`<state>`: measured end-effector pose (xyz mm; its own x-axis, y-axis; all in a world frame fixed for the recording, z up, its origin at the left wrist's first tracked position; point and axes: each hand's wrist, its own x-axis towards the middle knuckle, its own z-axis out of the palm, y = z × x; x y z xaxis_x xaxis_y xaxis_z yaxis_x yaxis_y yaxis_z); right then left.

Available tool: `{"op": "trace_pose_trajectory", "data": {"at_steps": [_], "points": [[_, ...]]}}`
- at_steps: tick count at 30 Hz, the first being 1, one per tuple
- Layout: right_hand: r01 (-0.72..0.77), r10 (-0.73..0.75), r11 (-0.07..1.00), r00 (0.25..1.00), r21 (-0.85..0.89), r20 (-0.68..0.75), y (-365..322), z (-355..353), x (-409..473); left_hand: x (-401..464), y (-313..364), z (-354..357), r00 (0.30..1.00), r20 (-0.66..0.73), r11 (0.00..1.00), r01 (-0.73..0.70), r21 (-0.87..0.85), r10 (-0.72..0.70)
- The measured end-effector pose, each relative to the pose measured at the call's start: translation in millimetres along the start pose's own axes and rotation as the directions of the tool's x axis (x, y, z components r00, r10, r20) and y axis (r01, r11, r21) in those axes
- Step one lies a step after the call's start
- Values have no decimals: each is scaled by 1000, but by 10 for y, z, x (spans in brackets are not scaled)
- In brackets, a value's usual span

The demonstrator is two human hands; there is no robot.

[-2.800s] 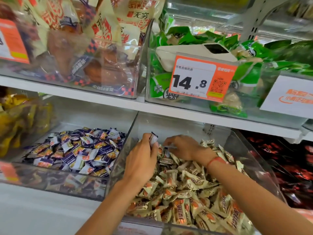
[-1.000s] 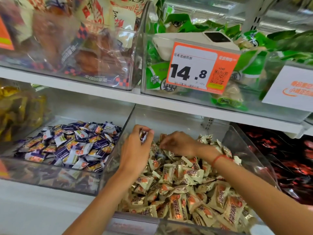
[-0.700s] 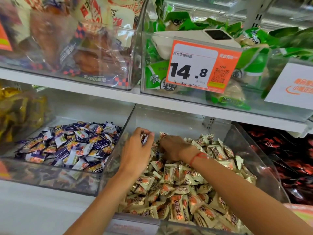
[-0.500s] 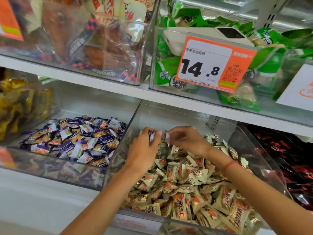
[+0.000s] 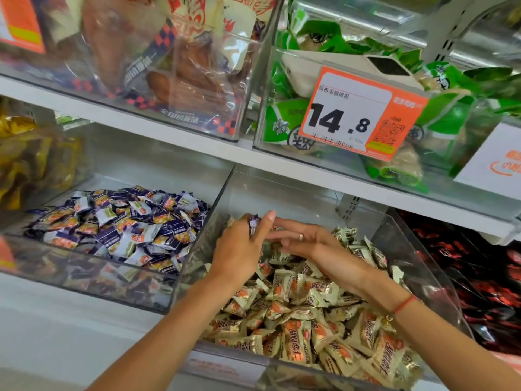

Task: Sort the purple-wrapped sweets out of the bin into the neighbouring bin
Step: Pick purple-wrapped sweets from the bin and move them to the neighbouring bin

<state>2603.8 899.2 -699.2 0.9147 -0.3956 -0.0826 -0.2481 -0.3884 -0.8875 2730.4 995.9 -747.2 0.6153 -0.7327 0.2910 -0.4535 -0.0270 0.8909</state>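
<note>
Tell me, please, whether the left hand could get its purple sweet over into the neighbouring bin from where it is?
Probably yes. The left hand holds the purple sweet beside the clear divider; the neighbouring bin is open-topped and nothing blocks the way.

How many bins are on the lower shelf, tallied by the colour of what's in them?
Yellow packets: 1
Purple sweets: 1
Cream sweets: 1
Red packets: 1
Total: 4
</note>
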Motion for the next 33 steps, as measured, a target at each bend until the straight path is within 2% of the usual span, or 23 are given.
{"op": "trace_pose_trajectory", "data": {"at_steps": [2, 3, 5, 6, 8, 10, 11, 13, 16, 25, 29, 33], "points": [[5, -5, 1000, 999, -3, 40, 18, -58, 16, 1, -3, -13, 1000, 0, 1000, -15, 27, 15], [8, -8, 999, 1000, -47, 9, 45, -92, 45, -2, -2, -19, 1000, -10, 998, -18, 65, 19], [-3, -21, 960, 996, -279, -83, 130, -134, 140, -13, 8, -28, 999, -40, 988, -15, 153, 21], [-12, -21, 894, 997, -448, -69, 178, -126, 197, -26, 20, -27, 998, -49, 977, -16, 212, 27], [-20, 102, 661, 993, -750, 63, 273, -38, 327, -52, 35, -30, 996, -54, 928, -39, 372, 64], [-9, 293, 398, 949, -917, 118, 337, 57, 423, -64, 23, -27, 994, -14, 850, -84, 521, 107], [7, 333, 308, 936, -951, 115, 353, 70, 449, -65, 9, -26, 995, 18, 811, -94, 578, 103], [55, 321, 233, 938, -971, 130, 308, 30, 397, -74, -9, -28, 994, 75, 753, -105, 649, 74], [108, 282, 181, 946, -977, 157, 231, -122, 135, -84, -26, -37, 992, 107, 725, -123, 678, 68], [215, 72, 177, 971, -961, 230, 300, -365, -727, -72, 37, -62, 979, 62, 715, -186, 674, 197], [156, 86, 333, 977, -930, 195, 257, -406, -711, -88, 62, -74, 981, 77, 749, -187, 635, 180], [-63, 216, 562, 974, -825, 73, 210, -374, -481, -95, 61, -68, 982, 97, 762, -187, 620, 162]]}}
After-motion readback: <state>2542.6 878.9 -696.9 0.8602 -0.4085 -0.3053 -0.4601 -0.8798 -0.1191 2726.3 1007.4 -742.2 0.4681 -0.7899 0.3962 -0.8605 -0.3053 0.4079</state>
